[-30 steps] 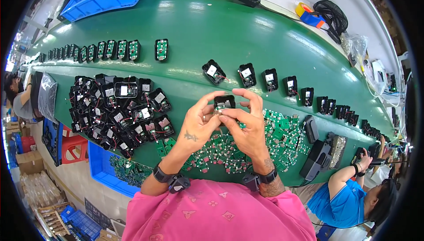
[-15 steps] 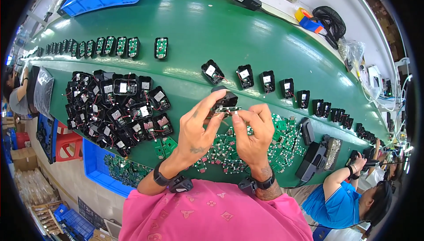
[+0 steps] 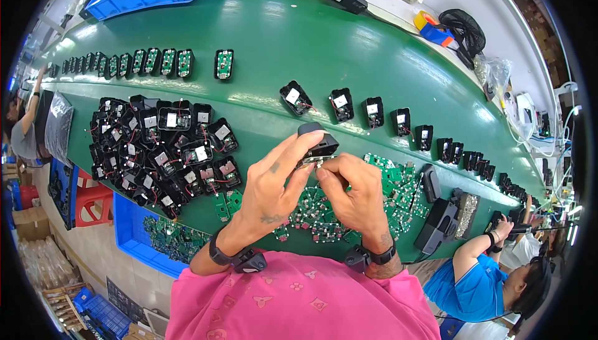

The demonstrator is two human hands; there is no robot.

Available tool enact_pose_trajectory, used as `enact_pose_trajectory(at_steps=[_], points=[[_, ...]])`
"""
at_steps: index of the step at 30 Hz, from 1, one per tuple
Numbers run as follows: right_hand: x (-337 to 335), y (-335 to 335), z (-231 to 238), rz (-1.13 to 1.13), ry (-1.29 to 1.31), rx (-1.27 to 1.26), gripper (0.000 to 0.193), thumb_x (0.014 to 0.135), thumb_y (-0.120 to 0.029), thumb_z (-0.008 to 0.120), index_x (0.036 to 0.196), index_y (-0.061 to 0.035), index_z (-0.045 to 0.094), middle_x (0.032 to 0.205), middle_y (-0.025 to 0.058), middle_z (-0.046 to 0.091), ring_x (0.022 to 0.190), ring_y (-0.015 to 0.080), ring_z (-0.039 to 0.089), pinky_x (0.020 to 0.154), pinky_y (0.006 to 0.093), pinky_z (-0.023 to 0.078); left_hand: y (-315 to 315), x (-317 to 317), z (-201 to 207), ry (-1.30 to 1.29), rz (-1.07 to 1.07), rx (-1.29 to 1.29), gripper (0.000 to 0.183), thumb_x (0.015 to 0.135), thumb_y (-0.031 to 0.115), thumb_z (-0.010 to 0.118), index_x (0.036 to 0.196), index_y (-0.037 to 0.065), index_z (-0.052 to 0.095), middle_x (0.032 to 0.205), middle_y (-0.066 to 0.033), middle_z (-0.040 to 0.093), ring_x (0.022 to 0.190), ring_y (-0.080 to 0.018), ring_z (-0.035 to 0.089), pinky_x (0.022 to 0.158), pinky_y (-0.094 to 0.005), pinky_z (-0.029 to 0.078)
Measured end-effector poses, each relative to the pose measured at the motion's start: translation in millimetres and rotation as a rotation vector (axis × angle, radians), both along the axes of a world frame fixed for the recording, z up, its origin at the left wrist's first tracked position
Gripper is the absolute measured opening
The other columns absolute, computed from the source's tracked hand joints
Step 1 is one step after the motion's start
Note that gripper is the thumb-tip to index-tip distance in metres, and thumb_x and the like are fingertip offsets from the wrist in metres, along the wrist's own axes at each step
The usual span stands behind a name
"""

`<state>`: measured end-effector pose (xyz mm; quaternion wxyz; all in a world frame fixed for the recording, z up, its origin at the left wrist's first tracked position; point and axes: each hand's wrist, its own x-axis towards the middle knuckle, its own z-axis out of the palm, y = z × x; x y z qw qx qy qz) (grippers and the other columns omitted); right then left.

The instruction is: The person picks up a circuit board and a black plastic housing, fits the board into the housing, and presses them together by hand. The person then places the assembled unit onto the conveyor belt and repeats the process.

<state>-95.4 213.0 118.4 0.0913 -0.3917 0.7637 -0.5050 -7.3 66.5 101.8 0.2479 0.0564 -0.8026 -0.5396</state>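
My left hand [image 3: 274,184] is closed around a black plastic housing [image 3: 324,147], held tilted above the bench. A small green circuit board [image 3: 309,161] sits edge-on at the housing's near side, by my left thumb. My right hand [image 3: 354,190] is pinched, with thumb and forefinger touching at the board's edge; a small pale bit shows there, mostly hidden by the fingertips. Below both hands spreads a heap of loose green circuit boards [image 3: 398,200]. To the left lies a pile of black housings [image 3: 149,147] with white squares and red wires.
Housings with boards [image 3: 224,64] line the green bench [image 3: 261,35] at the far left; a row of open housings [image 3: 342,104] runs off to the right. A blue bin [image 3: 140,246] of boards stands near left. A co-worker in blue [image 3: 467,287] sits at the right.
My right hand has moved slightly left, bringing its fingertips against the board. The housing has tilted a little in my left hand, showing more of its top.
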Motion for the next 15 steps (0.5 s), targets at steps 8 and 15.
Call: enact_pose_trajectory(at_steps=[8,15], points=[[-1.2,4.5,6.0,0.030,-0.036,0.016,0.003,0.081,0.000,0.067,0.080,0.0008,0.064,0.066,0.0075,0.060,0.053,0.0160,0.055,0.050,0.0295,0.041,-0.3,6.3,10.2,-0.068,-0.045,0.117,0.048,0.088,-0.006,0.064,0.136,0.001,0.056,0.120,-0.0169,0.067,0.094,-0.0178,0.071,0.077,-0.0279,0.060],[-0.9,2.4,4.2,0.002,-0.060,0.061,0.004,0.082,-0.001,0.067,0.080,0.0014,0.064,0.066,0.0079,0.061,0.053,0.0171,0.056,0.051,0.0297,0.043,-3.3,4.6,8.7,-0.060,-0.052,-0.137,0.049,0.086,-0.007,0.064,0.133,0.003,0.058,0.121,-0.0188,0.066,0.095,-0.0233,0.072,0.076,-0.0306,0.061]])
